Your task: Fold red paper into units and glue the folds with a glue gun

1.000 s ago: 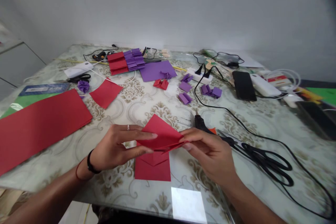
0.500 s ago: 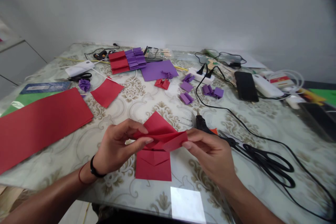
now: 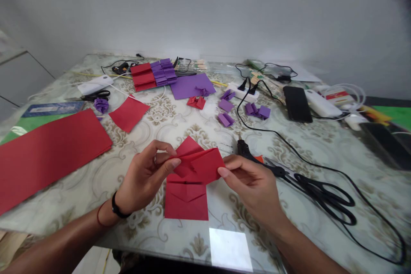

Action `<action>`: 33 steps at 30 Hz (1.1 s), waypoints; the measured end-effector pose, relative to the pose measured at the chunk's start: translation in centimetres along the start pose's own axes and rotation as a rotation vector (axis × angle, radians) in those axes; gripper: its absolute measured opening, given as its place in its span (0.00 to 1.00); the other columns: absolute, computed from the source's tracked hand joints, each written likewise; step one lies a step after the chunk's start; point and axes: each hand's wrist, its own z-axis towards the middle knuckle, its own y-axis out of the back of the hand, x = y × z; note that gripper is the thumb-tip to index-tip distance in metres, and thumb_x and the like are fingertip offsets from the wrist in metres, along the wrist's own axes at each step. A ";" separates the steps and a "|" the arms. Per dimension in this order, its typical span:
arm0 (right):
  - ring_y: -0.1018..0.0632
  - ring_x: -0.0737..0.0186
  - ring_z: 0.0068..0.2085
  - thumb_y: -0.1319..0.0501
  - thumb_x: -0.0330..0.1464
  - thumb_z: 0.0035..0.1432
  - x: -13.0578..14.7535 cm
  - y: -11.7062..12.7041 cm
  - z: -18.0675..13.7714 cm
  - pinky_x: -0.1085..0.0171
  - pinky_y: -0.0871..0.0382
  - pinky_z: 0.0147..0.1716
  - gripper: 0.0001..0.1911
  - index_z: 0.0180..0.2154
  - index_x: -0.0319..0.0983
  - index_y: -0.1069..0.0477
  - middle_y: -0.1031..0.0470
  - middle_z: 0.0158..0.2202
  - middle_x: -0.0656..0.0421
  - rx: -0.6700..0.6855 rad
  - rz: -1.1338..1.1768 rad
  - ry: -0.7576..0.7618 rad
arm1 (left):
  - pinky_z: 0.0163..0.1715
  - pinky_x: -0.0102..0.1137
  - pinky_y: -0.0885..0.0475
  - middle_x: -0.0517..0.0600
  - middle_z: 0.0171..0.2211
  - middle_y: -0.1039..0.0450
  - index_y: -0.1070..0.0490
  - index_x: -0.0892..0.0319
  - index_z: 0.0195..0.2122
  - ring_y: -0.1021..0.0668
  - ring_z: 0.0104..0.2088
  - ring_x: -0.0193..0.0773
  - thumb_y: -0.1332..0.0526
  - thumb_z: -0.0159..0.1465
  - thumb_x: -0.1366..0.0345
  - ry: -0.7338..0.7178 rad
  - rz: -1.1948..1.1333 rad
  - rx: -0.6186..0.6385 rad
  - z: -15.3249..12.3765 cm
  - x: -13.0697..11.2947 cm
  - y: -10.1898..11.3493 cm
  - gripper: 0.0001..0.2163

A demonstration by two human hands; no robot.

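Note:
Between my two hands is a folded piece of red paper (image 3: 204,166), held above the table with its flat folded face turned up toward me. My left hand (image 3: 150,175) pinches its left end between thumb and fingers. At the right end, my right hand (image 3: 250,184) grips the paper the same way. Below and partly behind it lies a folded red paper square (image 3: 186,205) with a V-shaped crease. A red paper corner (image 3: 191,145) shows just beyond the held piece; whether it belongs to another sheet I cannot tell.
Black-handled scissors (image 3: 324,197) and a hot glue gun (image 3: 245,150) lie right of my right hand, with a black cord (image 3: 289,143) running past. Large red sheets (image 3: 54,154) are at left. Purple folded pieces (image 3: 225,119), a power strip (image 3: 242,93) and a phone (image 3: 297,105) sit farther back.
The held red paper has tilted so its folded face shows more fully. My right hand has shifted slightly left, still gripping the paper.

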 end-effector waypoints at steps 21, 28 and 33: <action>0.14 0.61 0.43 0.29 0.37 0.64 -0.9 0.6 -0.5 0.66 0.20 0.45 0.14 0.52 0.47 0.20 0.14 0.43 0.58 0.198 -0.024 -0.109 | 0.29 0.24 0.26 0.48 0.33 0.15 0.16 0.56 0.41 0.17 0.31 0.37 0.32 0.67 0.59 0.149 0.260 0.176 0.4 0.1 0.8 0.08; 0.17 0.62 0.37 0.32 0.42 0.66 -1.0 0.0 -0.3 0.68 0.25 0.38 0.10 0.39 0.43 0.16 0.14 0.36 0.59 0.268 -0.018 -0.212 | 0.25 0.23 0.31 0.46 0.27 0.18 0.16 0.61 0.37 0.23 0.26 0.32 0.33 0.65 0.61 0.197 0.345 0.121 0.1 0.3 0.3 0.08; 0.17 0.62 0.35 0.32 0.43 0.66 -0.7 -0.1 -0.2 0.69 0.25 0.37 0.12 0.36 0.43 0.15 0.14 0.34 0.59 0.234 0.045 -0.231 | 0.26 0.23 0.27 0.48 0.29 0.16 0.17 0.60 0.35 0.17 0.28 0.36 0.32 0.66 0.56 0.243 0.289 0.132 0.1 0.1 0.1 0.12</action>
